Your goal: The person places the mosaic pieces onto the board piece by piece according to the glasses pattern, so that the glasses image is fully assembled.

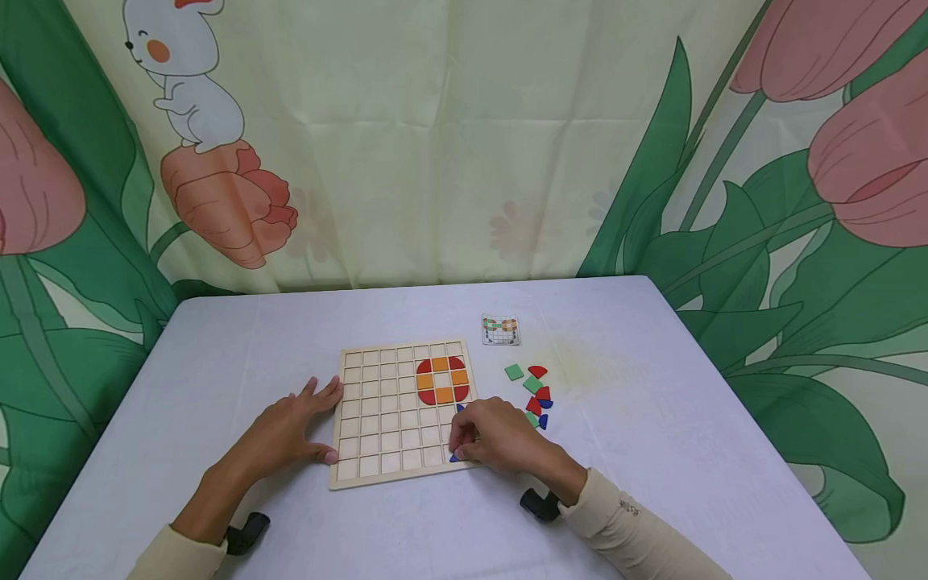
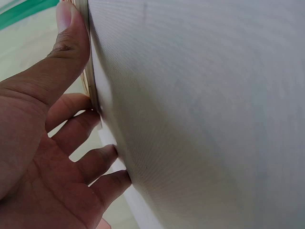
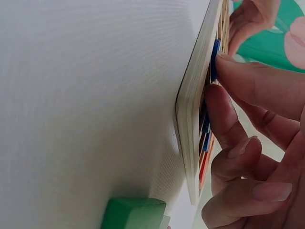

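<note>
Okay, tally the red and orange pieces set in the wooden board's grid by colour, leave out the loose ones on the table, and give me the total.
Red rounded corner pieces: 4
Orange square pieces: 4
Total in those two colours on the wooden board: 8

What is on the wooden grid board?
On the board: red pieces and orange pieces in a ring, plus blue pieces. Whatever the right hand covers cannot be seen.

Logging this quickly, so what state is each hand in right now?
Left hand: open, touching the left edge of the board.
Right hand: fingers curled at a blue piece; whether it pinches it can't be told.
</note>
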Motion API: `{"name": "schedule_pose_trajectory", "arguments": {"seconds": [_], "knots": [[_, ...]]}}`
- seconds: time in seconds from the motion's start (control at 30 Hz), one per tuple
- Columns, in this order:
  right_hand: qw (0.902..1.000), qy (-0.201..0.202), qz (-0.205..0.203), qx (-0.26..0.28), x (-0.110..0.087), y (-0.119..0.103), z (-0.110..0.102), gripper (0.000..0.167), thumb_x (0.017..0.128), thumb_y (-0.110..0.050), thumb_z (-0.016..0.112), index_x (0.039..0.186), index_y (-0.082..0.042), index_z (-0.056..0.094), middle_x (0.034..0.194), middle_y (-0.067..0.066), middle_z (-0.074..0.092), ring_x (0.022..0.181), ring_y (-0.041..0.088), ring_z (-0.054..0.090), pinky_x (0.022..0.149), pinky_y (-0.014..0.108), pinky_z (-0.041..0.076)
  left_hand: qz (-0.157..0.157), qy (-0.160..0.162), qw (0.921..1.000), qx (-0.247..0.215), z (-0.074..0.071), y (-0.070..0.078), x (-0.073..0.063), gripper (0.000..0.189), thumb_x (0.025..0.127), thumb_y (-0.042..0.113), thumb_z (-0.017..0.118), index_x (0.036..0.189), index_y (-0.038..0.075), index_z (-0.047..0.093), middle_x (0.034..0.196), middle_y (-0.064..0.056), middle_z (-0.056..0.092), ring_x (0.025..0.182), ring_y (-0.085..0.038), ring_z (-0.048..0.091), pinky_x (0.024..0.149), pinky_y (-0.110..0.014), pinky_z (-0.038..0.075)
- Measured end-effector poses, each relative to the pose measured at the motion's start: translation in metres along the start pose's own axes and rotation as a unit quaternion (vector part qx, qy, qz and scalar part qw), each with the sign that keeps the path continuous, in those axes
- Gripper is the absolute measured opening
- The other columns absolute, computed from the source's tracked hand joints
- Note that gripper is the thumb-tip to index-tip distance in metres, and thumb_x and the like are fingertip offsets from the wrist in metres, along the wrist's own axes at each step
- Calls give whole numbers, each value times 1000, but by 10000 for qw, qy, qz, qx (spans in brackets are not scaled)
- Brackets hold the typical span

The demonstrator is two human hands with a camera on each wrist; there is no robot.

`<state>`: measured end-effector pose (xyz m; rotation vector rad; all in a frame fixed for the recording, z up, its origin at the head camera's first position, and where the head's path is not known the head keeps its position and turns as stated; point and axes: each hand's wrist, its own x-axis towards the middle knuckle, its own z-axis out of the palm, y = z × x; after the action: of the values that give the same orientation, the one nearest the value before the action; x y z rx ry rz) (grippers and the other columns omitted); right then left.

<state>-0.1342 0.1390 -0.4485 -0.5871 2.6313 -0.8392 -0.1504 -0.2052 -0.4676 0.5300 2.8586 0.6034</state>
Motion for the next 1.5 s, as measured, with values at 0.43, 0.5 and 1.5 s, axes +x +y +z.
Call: {"name": "schedule_pose_trajectory", "arguments": {"seconds": [0.43,0.5,1.5], "knots": [[9993,72,10,363,-2,7,-5,11,89,-15,87,87,-24,80,68,-10,64,73,8,60,65,24,47,24,-28,10000,-34,-3,1,0,114,64,38,98,160,6,46,168,-19,41,153,-54,36,116,-76,37],[9992,153,42,366,-2,8,-8,11,89,-16,86,89,-25,80,71,-11,65,74,9,60,65,25,48,27,-35,10000,-34,-3,0,0,114,64,39,98,160,6,46,168,-19,41,154,-54,36,116,-76,37],[9869,1116,1032,543,20,64,-64,16,89,-9,86,102,-17,80,88,0,71,80,20,60,61,30,52,28,-42,10000,-37,-3,-1,-1,114,64,40,98,160,7,46,167,-22,41,152,-57,37,114,-77,38]]}}
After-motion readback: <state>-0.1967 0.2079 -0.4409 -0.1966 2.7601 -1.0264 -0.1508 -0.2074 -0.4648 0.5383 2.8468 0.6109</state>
